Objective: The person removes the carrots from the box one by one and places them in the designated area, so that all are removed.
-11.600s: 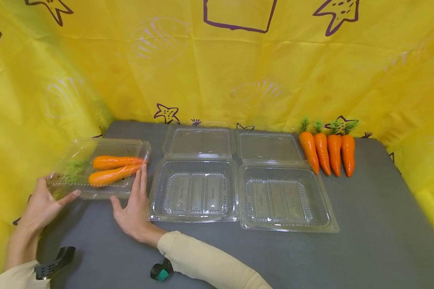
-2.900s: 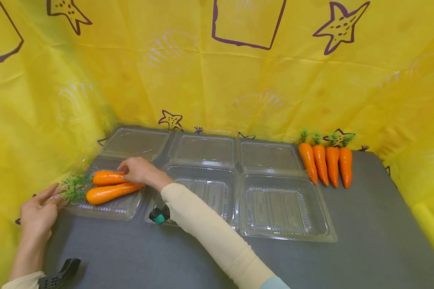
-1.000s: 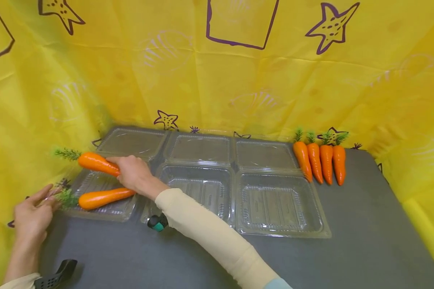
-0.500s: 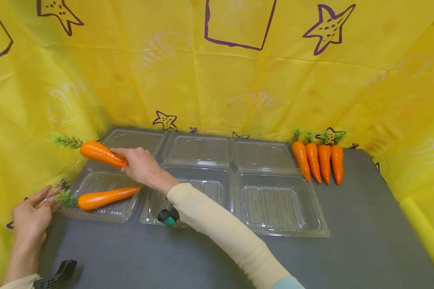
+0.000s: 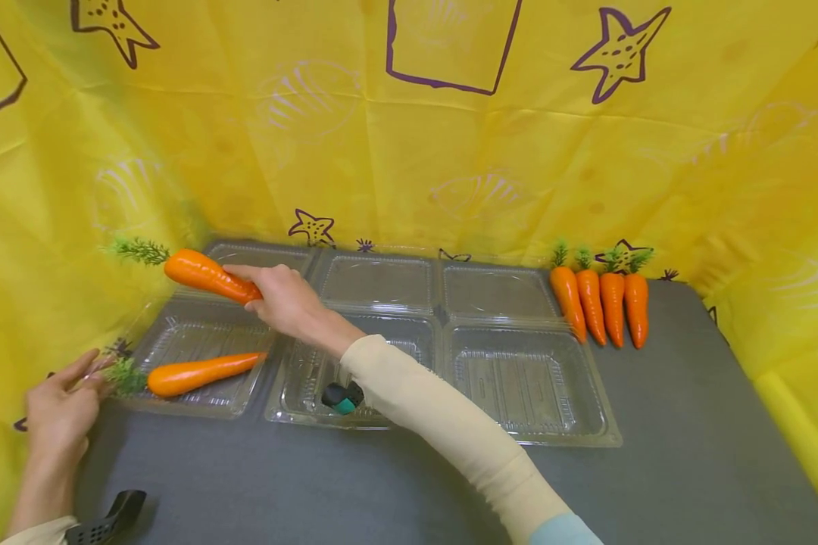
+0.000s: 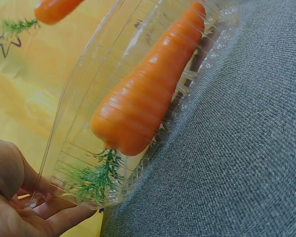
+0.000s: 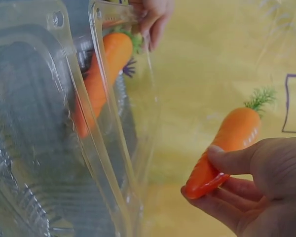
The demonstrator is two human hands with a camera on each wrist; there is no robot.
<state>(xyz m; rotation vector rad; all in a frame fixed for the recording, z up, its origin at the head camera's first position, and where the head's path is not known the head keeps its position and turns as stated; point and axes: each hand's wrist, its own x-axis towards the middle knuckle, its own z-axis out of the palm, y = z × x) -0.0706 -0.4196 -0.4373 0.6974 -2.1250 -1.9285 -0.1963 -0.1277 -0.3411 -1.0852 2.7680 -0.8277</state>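
In the head view, my right hand (image 5: 289, 299) holds a carrot (image 5: 201, 272) by its narrow end, raised over the back of the left clear plastic container (image 5: 204, 333). Its green top points left. The right wrist view shows the thumb and fingers pinching this carrot (image 7: 234, 131). A second carrot (image 5: 198, 375) lies inside the left container, green top to the left. My left hand (image 5: 61, 405) grips that container's left edge. Seen from the left wrist, the fingers (image 6: 64, 217) curl at the plastic corner, partly hidden behind it.
Two more open clear containers stand in the row: a middle one (image 5: 416, 344), partly covered by my right arm, and a right one (image 5: 518, 386). Their lids lie back toward the yellow curtain (image 5: 409, 166). Several carrots (image 5: 612, 306) lie side by side at the right on the grey table (image 5: 695, 424).
The left container's lid, down over both carrots at first, now lies open. My right hand has taken one carrot, lifted it and moved it right. My left hand stays at the container's edge.
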